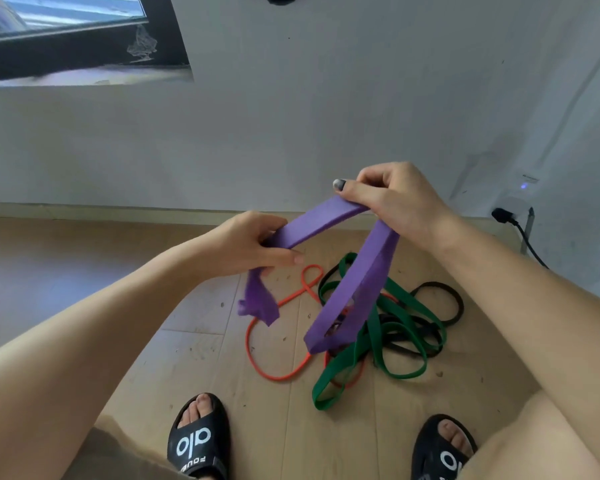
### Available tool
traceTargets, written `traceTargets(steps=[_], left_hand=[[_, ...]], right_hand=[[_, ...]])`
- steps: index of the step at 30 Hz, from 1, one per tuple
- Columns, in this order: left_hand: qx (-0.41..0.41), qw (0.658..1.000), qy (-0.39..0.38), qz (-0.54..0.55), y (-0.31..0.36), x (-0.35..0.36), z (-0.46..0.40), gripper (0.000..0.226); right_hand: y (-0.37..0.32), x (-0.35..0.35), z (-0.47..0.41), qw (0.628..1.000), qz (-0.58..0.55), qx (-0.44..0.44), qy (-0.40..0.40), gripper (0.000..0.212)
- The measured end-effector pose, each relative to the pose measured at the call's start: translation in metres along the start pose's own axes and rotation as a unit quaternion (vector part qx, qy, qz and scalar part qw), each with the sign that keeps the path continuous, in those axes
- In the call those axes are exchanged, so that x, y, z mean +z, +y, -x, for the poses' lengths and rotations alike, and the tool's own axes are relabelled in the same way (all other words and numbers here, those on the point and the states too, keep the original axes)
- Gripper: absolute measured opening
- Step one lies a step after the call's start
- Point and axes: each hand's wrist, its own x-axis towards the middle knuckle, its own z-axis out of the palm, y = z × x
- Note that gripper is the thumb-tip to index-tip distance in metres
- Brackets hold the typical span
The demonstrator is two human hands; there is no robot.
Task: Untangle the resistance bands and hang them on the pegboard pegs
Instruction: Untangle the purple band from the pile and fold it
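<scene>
While both the left hand (257, 245) and right hand (392, 199) grip the lifted purple band (354, 299), the green band (388, 327), orange band (257, 355) and black band (447, 306) lie tangled on the floor (205, 323), nothing hung yet.

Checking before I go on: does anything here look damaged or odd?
Yes. The wide purple rubber band, held by the left hand and right hand, ends in a ragged, crumpled edge below the left hand, as if torn. The green, black and orange bands lie tangled on the floor.

Wood floor (201, 344): tangled green band (378, 336), orange band (274, 375), black band (444, 306).
</scene>
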Motion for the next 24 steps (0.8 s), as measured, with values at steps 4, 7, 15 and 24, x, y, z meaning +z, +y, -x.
traceTargets(steps=[4,7,15,24], left_hand=[[-0.008,1.000,0.015,0.016,0.004,-0.007,0.001,0.031],[0.023,0.999,0.016,0.036,0.020,-0.008,0.003,0.032],[0.047,0.998,-0.043,0.015,0.024,0.003,0.006,0.027],[-0.002,0.998,-0.010,-0.069,-0.007,0.008,0.008,0.038]], right_hand=[[0.015,-0.003,0.000,0.992,0.093,0.054,-0.063,0.051],[0.015,0.009,0.003,0.987,0.038,0.084,-0.128,0.055],[-0.008,0.042,0.005,0.986,0.005,0.012,-0.165,0.038],[0.004,0.006,-0.002,0.994,0.051,0.026,-0.090,0.040]])
